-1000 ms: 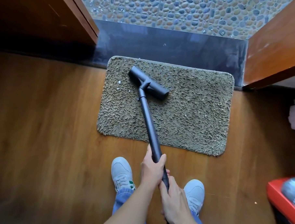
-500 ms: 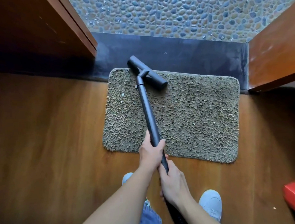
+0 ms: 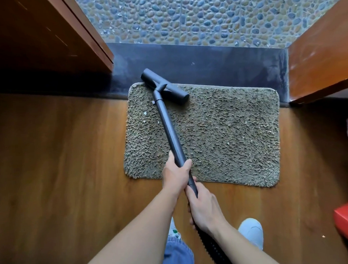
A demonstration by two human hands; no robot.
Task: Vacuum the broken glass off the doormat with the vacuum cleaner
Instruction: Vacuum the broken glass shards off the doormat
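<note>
The person is holding the vacuum tube point(image 3: 169, 130) in both hands. The left hand point(image 3: 176, 175) is wrapping its fingers point(image 3: 186, 164) round the tube above the near edge of the doormat point(image 3: 219, 137). The right hand point(image 3: 204, 206) is clamping the tube's near end just behind it, where the ribbed hose point(image 3: 211, 248) is joining.

The nozzle point(image 3: 167, 88) is sitting askew at the far left corner of the doormat. Its left end is overhanging the dark threshold point(image 3: 226, 63) and its right end is resting on the pile. The doormat is lying on the wooden floor point(image 3: 60, 156), with its far edge along the threshold.

White specks are showing in the pile: one point(image 3: 145, 113) just left of the tube and another point(image 3: 246, 122) on the right half, with fainter ones scattered near it.

Assessment: the job is looking partly done at best. The left margin, the right half and the near edge are all awaiting passes. Whether finer glass is sitting deep in the pile cannot be told.
</note>
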